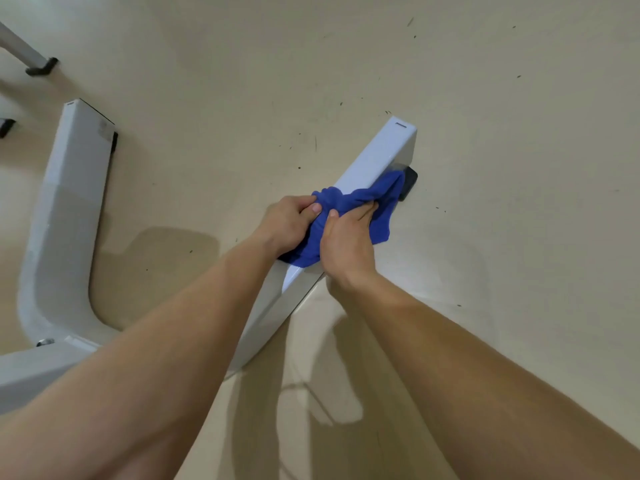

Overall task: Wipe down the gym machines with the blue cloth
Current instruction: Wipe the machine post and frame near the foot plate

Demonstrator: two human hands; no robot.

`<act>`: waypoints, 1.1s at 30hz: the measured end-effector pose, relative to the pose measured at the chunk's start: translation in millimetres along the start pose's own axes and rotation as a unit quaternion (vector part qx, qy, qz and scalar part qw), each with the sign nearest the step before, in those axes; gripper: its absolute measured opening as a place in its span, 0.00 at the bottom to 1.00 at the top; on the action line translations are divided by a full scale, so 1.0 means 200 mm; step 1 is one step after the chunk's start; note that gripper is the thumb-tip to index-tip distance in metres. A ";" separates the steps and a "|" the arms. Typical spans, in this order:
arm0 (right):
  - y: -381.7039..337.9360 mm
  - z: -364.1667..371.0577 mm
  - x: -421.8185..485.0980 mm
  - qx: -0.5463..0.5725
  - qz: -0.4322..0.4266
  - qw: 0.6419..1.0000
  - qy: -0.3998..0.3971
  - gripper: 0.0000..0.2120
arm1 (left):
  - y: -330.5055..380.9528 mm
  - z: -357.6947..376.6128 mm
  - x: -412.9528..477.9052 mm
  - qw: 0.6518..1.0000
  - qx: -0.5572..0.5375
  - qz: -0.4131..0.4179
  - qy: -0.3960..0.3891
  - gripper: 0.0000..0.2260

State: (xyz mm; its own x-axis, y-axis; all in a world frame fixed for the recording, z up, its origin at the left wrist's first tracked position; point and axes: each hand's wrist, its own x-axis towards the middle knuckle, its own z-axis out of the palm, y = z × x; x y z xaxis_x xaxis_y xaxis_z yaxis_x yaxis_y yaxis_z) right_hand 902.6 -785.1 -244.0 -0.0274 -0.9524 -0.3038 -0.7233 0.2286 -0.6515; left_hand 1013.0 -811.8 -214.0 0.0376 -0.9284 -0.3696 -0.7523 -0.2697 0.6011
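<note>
Blue cloth (349,199) sits bunched on the white machine leg (381,154), which points toward one o'clock across the beige floor (485,98). The left hand (287,223) grips its nine o'clock edge and the right hand (346,244) clutches its five o'clock side.

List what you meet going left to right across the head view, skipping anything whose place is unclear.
Black-capped tube foot → curved white base leg → left hand → blue cloth → black rubber pad.

Fairly bright, even indoor light, soft blurry shadows on the beige floor (485,98), mild sheen on the white machine bar (375,155), wide-angle bending at edges, slightly soft detail.
</note>
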 end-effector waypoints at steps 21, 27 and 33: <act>0.18 -0.40 0.81 0.144 0.071 0.987 0.025 0.25 | 0.51 0.14 0.69 0.996 -0.079 0.030 -0.017 0.18; 0.11 -0.37 0.59 0.197 0.083 0.977 0.020 0.26 | 0.43 0.10 0.52 0.998 -0.041 0.029 -0.024 0.15; -0.02 -0.07 0.10 0.332 0.113 0.936 -0.015 0.33 | 0.10 0.00 0.06 0.999 -0.003 -0.019 -0.047 0.14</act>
State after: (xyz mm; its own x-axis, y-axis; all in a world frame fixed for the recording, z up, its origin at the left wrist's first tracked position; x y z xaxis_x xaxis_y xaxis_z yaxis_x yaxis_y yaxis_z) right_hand 896.3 -807.2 -237.5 -0.1011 -0.8601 -0.5000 -0.1134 0.5092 -0.8531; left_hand 998.5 -829.1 -205.8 0.0033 -0.8892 -0.4574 -0.7475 -0.3061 0.5896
